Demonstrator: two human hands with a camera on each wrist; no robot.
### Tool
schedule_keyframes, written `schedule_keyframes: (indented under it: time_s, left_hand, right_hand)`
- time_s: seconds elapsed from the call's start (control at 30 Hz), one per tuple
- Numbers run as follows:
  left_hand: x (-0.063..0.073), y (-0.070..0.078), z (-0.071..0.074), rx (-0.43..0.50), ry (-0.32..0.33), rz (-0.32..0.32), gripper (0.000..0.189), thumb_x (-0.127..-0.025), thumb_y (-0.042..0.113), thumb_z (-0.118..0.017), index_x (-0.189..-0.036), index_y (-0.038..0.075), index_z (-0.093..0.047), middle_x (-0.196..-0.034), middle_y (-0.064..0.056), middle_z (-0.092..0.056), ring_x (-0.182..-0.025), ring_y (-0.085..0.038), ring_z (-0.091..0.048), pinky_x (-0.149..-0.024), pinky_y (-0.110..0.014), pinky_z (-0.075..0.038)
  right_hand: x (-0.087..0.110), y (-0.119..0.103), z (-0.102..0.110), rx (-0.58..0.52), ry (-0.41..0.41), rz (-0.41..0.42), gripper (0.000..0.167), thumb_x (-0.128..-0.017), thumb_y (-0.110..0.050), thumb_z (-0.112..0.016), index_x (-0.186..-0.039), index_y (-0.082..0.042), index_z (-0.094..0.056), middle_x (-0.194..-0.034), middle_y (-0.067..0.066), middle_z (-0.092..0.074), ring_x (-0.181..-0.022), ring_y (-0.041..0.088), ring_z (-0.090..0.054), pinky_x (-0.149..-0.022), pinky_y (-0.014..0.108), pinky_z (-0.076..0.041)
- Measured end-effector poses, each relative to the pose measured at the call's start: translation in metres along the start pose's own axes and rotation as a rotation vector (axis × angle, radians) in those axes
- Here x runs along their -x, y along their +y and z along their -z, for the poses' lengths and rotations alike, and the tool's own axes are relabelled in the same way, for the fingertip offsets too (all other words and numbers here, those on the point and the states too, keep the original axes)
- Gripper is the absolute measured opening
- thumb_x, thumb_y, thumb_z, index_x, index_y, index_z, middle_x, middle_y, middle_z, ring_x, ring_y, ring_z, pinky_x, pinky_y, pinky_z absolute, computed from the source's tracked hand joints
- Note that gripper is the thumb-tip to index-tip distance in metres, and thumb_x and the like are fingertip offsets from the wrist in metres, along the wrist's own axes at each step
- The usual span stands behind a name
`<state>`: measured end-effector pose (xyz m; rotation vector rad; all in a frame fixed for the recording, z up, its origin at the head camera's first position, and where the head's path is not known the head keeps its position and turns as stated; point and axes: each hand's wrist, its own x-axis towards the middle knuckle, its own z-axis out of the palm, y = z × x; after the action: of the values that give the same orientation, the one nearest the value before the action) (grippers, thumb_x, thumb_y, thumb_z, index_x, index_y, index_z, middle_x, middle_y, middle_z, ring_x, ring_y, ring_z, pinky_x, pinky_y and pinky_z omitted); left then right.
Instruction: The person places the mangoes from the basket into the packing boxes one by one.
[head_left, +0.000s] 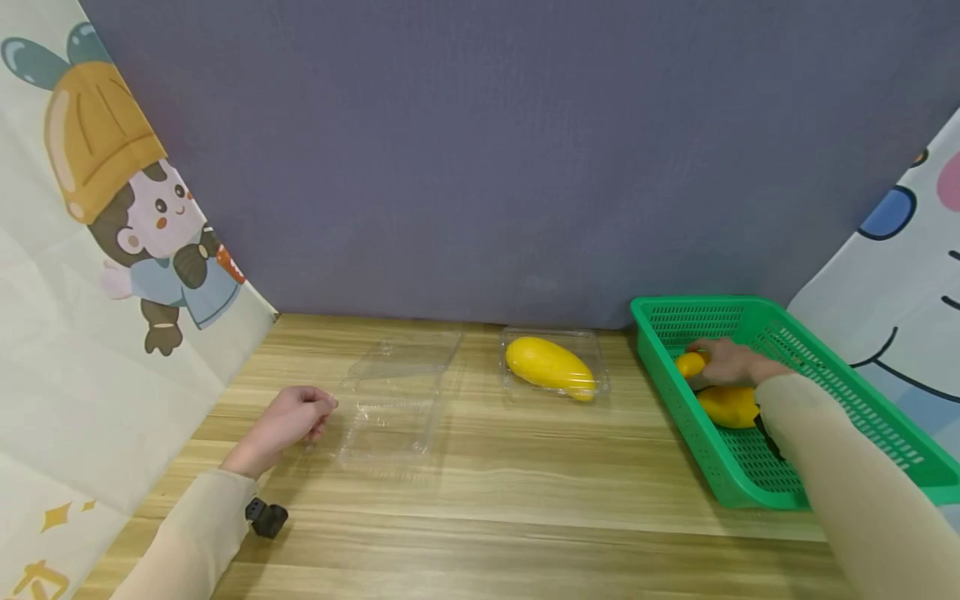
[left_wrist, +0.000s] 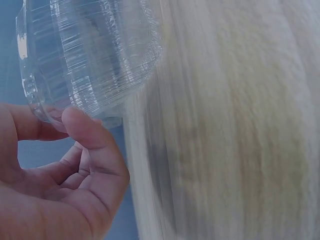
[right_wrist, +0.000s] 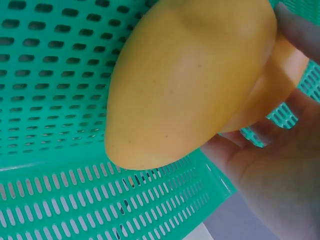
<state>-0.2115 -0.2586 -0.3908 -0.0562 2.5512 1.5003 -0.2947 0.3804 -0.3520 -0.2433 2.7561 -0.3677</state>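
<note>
My left hand point(head_left: 288, 421) pinches the edge of an open clear plastic clamshell box point(head_left: 390, 417) between thumb and forefinger; the left wrist view shows the ribbed plastic point(left_wrist: 95, 60) just beyond the fingertips. Inside the green basket point(head_left: 693, 425), my right hand point(head_left: 726, 364) grips an orange-yellow mango point(head_left: 692, 364), its thumb and fingers on either side of it. Closer to the right wrist camera, a larger mango point(right_wrist: 185, 90) partly covers the held mango point(right_wrist: 275, 85). That larger mango point(head_left: 727, 407) lies in the basket by the wrist.
Another clear box point(head_left: 600, 358) holds a yellow mango point(head_left: 547, 364) near the back of the wooden table point(head_left: 510, 483). A grey-blue panel point(head_left: 480, 167) rises behind the table. Printed cloths stand at the left point(head_left: 52, 333) and right point(head_left: 900, 300).
</note>
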Motion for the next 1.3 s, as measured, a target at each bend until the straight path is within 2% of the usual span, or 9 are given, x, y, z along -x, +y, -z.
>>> schedule_keyframes:
  time_s: [0.2, 0.33, 0.57, 0.8, 1.03, 1.13, 1.3]
  left_hand:
    - [0.0, 0.0, 0.0, -0.004, -0.003, 0.004, 0.032, -0.097, 0.018, -0.048, -0.109, -0.01, -0.052, -0.079, -0.013, -0.053, -0.066, -0.018, -0.052, -0.056, -0.03, -0.049]
    - [0.0, -0.001, 0.001, -0.007, -0.004, 0.003, 0.031, -0.097, 0.019, -0.048, -0.108, -0.01, -0.052, -0.079, -0.013, -0.053, -0.067, -0.019, -0.052, -0.057, -0.031, -0.049]
    - [0.0, -0.001, 0.0, -0.011, -0.008, -0.008, 0.03, -0.097, 0.018, -0.048, -0.106, -0.01, -0.053, -0.077, -0.012, -0.052, -0.066, -0.018, -0.051, -0.056, -0.031, -0.048]
    - [0.0, 0.001, -0.002, -0.008, -0.001, 0.001, 0.029, -0.097, 0.017, -0.048, -0.107, -0.01, -0.053, -0.078, -0.012, -0.052, -0.065, -0.018, -0.051, -0.055, -0.03, -0.048]
    - [0.0, 0.001, -0.003, 0.001, 0.002, -0.004, 0.029, -0.097, 0.017, -0.048, -0.107, -0.01, -0.053, -0.077, -0.012, -0.052, -0.064, -0.018, -0.05, -0.053, -0.029, -0.047]
    - [0.0, 0.002, -0.003, -0.001, -0.005, -0.014, 0.03, -0.097, 0.017, -0.047, -0.108, -0.01, -0.053, -0.077, -0.012, -0.052, -0.064, -0.018, -0.05, -0.053, -0.03, -0.047]
    - [0.001, 0.003, -0.005, -0.003, -0.002, -0.022, 0.03, -0.097, 0.017, -0.047, -0.109, -0.01, -0.053, -0.077, -0.013, -0.052, -0.064, -0.018, -0.05, -0.053, -0.03, -0.047]
  right_hand:
    - [-0.004, 0.0, -0.002, 0.007, -0.013, 0.002, 0.076, -0.082, -0.035, -0.066, -0.137, 0.006, -0.034, -0.122, 0.036, -0.042, -0.097, 0.042, -0.048, -0.072, 0.048, -0.045]
    - [-0.005, 0.0, -0.003, -0.014, -0.017, -0.002, 0.075, -0.086, -0.04, -0.061, -0.138, 0.006, -0.033, -0.123, 0.032, -0.045, -0.098, 0.039, -0.049, -0.073, 0.045, -0.044]
    - [-0.004, 0.003, -0.004, -0.117, -0.051, 0.004, 0.075, -0.088, -0.039, -0.057, -0.14, 0.008, -0.029, -0.128, 0.031, -0.042, -0.1, 0.036, -0.048, -0.077, 0.044, -0.044]
    - [0.001, 0.006, -0.001, -0.148, -0.009, -0.015, 0.085, -0.088, -0.046, -0.056, -0.142, 0.01, -0.022, -0.135, 0.037, -0.032, -0.109, 0.044, -0.044, -0.076, 0.045, -0.045]
    - [0.009, 0.0, 0.003, -0.226, -0.01, -0.051, 0.089, -0.086, -0.048, -0.058, -0.144, 0.006, -0.018, -0.129, 0.033, -0.037, -0.094, 0.034, -0.05, -0.06, 0.036, -0.048]
    - [0.011, -0.002, 0.005, -0.236, -0.006, -0.06, 0.091, -0.086, -0.047, -0.059, -0.146, 0.005, -0.014, -0.125, 0.031, -0.041, -0.091, 0.03, -0.051, -0.059, 0.036, -0.049]
    - [0.015, -0.003, 0.007, -0.245, 0.027, -0.047, 0.085, -0.086, -0.047, -0.059, -0.145, 0.002, -0.02, -0.117, 0.026, -0.047, -0.09, 0.03, -0.052, -0.059, 0.038, -0.05]
